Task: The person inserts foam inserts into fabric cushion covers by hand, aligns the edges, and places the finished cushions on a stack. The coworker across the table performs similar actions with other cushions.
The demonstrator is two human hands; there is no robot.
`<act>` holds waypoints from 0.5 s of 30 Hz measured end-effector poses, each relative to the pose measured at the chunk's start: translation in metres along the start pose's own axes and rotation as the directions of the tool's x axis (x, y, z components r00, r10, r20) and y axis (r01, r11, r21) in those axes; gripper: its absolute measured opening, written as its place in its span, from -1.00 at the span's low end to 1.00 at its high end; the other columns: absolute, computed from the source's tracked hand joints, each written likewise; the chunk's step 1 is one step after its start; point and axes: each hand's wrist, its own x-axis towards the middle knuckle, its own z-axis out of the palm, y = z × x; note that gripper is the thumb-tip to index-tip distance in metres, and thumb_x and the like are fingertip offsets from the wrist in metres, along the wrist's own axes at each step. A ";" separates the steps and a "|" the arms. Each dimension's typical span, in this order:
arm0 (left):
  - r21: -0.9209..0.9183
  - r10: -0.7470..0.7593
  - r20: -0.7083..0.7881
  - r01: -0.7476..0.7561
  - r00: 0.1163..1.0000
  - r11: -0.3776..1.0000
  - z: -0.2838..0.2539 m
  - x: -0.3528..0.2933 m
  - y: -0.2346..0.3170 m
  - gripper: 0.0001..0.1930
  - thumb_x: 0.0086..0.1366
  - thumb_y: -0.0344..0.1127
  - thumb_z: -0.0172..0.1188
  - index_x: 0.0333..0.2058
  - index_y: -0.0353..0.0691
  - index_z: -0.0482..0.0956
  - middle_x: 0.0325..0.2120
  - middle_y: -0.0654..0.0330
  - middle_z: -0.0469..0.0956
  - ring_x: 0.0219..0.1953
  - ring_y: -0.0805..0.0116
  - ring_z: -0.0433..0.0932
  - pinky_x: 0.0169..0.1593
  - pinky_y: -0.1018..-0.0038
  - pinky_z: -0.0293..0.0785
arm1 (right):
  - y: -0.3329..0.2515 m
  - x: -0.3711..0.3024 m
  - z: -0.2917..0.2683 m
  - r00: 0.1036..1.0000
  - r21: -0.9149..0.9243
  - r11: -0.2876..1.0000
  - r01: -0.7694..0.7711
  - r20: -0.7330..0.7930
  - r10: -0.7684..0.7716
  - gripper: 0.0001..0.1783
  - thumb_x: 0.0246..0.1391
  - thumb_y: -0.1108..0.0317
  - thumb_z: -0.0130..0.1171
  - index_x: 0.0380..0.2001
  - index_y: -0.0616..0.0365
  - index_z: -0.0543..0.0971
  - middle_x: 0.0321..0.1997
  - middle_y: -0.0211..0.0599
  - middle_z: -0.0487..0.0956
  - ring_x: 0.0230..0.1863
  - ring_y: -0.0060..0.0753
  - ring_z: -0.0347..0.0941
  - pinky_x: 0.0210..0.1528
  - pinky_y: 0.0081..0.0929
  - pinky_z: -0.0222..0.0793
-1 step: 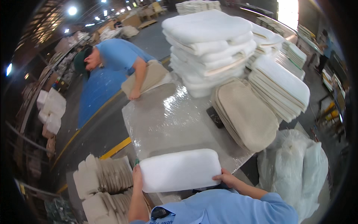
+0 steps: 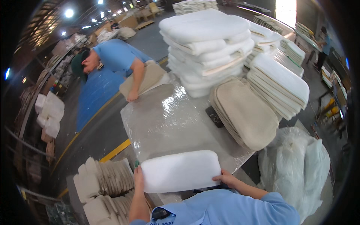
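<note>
A white, soft-looking pad (image 2: 180, 171) with rounded corners is stretched lengthwise between my two hands, in front of my body at the table's near edge. My left hand (image 2: 138, 178) grips its left end, fingers mostly hidden at the edge. At the lower right corner, my right hand (image 2: 227, 178) pinches the pad, thumb on top and fingers underneath. A small green object (image 2: 137, 163) shows just above my left hand. Beyond the pad lies the plastic-covered tabletop (image 2: 161, 123). To its right rests a stack of beige pads (image 2: 245, 112) with rounded ends.
Tall folded white pads (image 2: 206, 28) stand at the back, with a white-topped stack (image 2: 279, 80) to their right. Beige pads (image 2: 108, 174) sit lower left; plastic-wrapped rolls (image 2: 294, 168) stand right. Across the table a co-worker (image 2: 116, 52) bends over, one hand at a beige pad (image 2: 148, 77).
The surroundings have shifted slightly left in the view. My hands keep the same hold on the white pad.
</note>
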 end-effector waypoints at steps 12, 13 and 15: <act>0.625 0.602 -0.217 -0.364 0.768 0.691 0.066 -0.008 0.012 -0.43 0.41 -0.10 0.26 0.27 -0.31 0.46 0.14 -0.18 0.52 0.20 -0.29 0.45 0.28 -0.04 0.37 | -0.103 -0.005 -0.076 0.705 -0.690 0.605 0.397 -0.192 -0.682 -0.55 0.15 0.14 0.43 0.02 0.17 0.69 -0.28 -0.23 0.68 -0.30 -0.31 0.59 -0.22 -0.33 0.53; 0.619 0.587 -0.138 -0.393 0.797 0.680 0.078 -0.019 0.008 -0.40 0.39 -0.10 0.28 0.30 -0.29 0.44 0.21 -0.20 0.47 0.27 -0.31 0.40 0.32 -0.10 0.32 | -0.133 0.000 -0.085 0.653 -0.682 0.606 0.409 -0.245 -0.717 -0.57 0.15 0.16 0.42 0.00 0.18 0.69 -0.31 -0.23 0.66 -0.31 -0.30 0.58 -0.22 -0.32 0.53; 0.664 0.619 0.025 -0.476 0.785 0.577 0.126 -0.057 -0.005 -0.34 0.37 -0.07 0.28 0.36 -0.24 0.40 0.34 -0.21 0.34 0.40 -0.36 0.24 0.39 -0.25 0.18 | -0.192 0.009 -0.102 0.545 -0.712 0.578 0.399 -0.323 -0.774 -0.61 0.15 0.21 0.42 -0.03 0.20 0.68 -0.34 -0.27 0.61 -0.32 -0.37 0.54 -0.21 -0.34 0.50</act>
